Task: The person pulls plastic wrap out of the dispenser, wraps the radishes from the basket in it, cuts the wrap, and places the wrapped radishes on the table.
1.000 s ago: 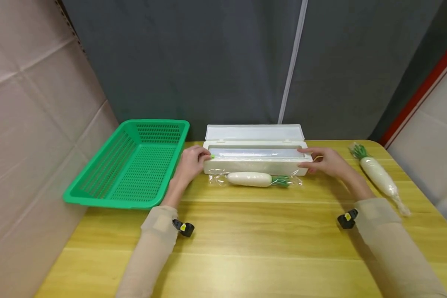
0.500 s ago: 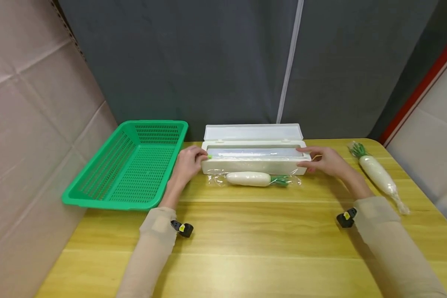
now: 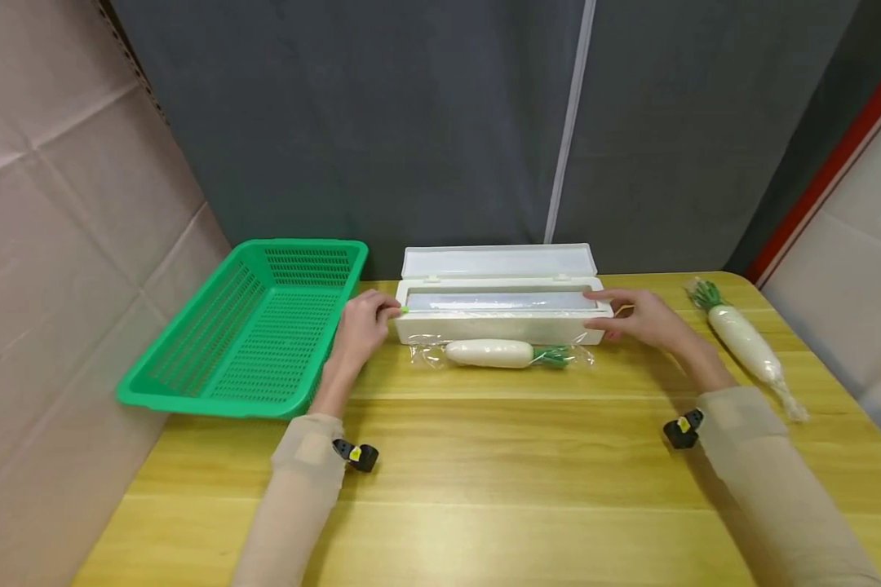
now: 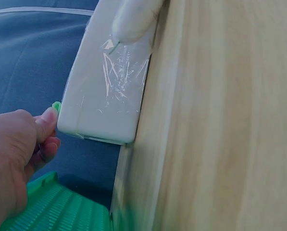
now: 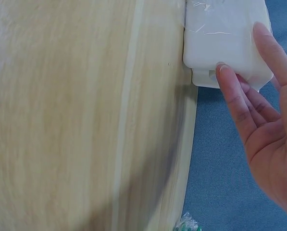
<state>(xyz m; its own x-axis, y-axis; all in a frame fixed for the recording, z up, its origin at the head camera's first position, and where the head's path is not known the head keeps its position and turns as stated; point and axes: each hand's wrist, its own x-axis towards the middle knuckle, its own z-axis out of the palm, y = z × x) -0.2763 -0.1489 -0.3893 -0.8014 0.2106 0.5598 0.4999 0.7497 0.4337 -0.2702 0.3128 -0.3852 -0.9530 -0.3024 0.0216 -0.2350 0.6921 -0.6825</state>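
A white cling film dispenser (image 3: 484, 328) stands at the back of the table, its lid (image 3: 498, 261) raised and a roll of film (image 3: 499, 301) inside. At the dispenser's left front edge, my left hand (image 3: 362, 328) pinches a small green slide cutter (image 4: 56, 105) between thumb and fingers. My right hand (image 3: 644, 319) grips the dispenser's right end; in the right wrist view its fingertips (image 5: 221, 69) touch the white casing. Directly in front of the dispenser lies a white radish (image 3: 489, 353) with green leaves, on clear film that spreads past both its ends.
Left of the dispenser sits a green plastic basket (image 3: 209, 405) with slotted walls. A second radish (image 3: 747, 342), wrapped in film, lies at the right side of the wooden table (image 3: 499, 473). A dark curtain (image 3: 382, 122) hangs behind.
My left hand has drawn the green slide cutter a short way left along the dispenser's edge. My right hand keeps its grip on the right end, and the radishes stay put.
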